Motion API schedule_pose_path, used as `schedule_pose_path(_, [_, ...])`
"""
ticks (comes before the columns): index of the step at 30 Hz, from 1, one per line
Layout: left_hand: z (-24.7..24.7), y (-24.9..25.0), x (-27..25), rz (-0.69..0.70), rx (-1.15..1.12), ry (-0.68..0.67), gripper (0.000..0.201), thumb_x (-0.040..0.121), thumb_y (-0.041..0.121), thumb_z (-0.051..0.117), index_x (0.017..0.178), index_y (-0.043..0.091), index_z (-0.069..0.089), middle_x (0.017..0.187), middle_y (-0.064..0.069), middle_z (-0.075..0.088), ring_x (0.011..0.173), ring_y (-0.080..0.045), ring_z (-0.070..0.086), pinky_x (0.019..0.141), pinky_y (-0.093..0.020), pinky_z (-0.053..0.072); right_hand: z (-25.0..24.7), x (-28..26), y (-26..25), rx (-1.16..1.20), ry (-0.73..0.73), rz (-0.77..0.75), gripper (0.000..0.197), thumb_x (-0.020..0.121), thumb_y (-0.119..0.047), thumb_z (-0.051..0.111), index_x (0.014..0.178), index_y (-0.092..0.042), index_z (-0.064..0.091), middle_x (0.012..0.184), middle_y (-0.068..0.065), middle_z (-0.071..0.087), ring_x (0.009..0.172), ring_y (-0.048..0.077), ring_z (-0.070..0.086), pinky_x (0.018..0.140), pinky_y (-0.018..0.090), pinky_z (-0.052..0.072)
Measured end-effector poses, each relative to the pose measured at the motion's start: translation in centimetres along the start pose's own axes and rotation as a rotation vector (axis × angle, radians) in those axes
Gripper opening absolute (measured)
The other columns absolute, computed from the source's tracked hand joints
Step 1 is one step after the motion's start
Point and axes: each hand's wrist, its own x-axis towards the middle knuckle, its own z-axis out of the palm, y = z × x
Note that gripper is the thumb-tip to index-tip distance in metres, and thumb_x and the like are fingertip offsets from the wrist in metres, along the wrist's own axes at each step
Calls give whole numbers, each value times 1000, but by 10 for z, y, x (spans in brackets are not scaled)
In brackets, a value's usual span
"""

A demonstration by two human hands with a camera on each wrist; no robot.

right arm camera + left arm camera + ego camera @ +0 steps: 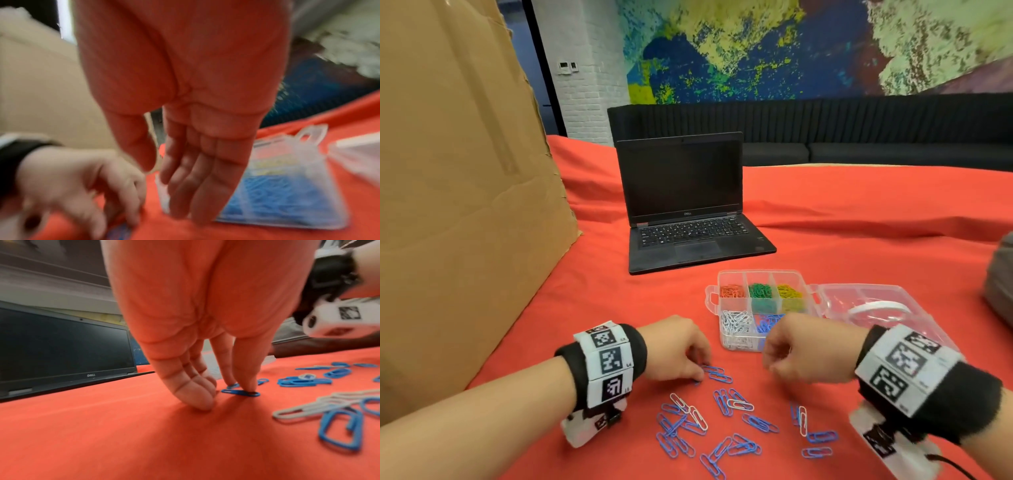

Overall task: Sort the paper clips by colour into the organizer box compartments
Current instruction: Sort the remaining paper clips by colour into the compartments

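Observation:
A clear organizer box (756,272) (312,133) stands open on the red cloth. It holds red (732,291), green (760,291), yellow (789,291), white (736,322) and blue clips (767,323) in separate compartments. Several loose blue and white clips (722,421) lie scattered in front of it. My left hand (700,371) (241,387) pinches a blue paper clip (240,393) (714,370) against the cloth with thumb and index finger. My right hand (774,359) (162,186) hovers just in front of the box, fingers relaxed and holding nothing.
The box's clear lid (876,305) lies flat to its right. A black laptop (688,212) stands open behind the box. A large cardboard sheet (458,205) walls off the left side. A grey object (1000,281) sits at the right edge.

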Motion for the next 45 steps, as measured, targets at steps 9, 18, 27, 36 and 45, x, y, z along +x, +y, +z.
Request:
schedule_pose_path(9, [7,-8,-33,-28,-31,-44,16,80,26,72,95,18,70,91,2,69,67,-2,51,61,-8,37,21,-33,16,-249,-41,-123,21,73,-8,60,86,-22,67,61,-15,50,53,-4,45,50,5,31])
schedule_pose_path(18, [7,3,-35,-49,47,-80,5,82,16,63,83,13,67,71,1,64,59,-5,52,59,-13,42,34,-45,19,-212,9,-72,21,72,-10,50,82,-18,67,64,-12,54,56,2,48,56,10,37])
schedule_pose_path(27, [11,19,-37,58,-88,-60,29,82,7,54,103,21,68,73,6,58,63,-10,51,64,-21,45,32,-52,15,-123,-19,-52,17,72,-10,52,71,-25,60,66,-8,60,62,-2,59,54,9,40])
schedule_pose_path(36, [13,24,-34,49,88,-109,9,87,18,60,88,12,66,79,-3,67,62,-10,50,59,-17,39,34,-30,-2,1204,-85,218,16,81,-5,38,73,-10,51,62,6,49,46,16,45,41,23,39])
schedule_pose_path(45, [15,28,-35,65,222,-77,7,76,17,56,70,18,59,66,2,56,61,-18,48,60,-28,45,47,-9,-27,-96,137,-10,13,82,-27,61,86,-19,70,69,-7,58,63,7,53,59,18,41])
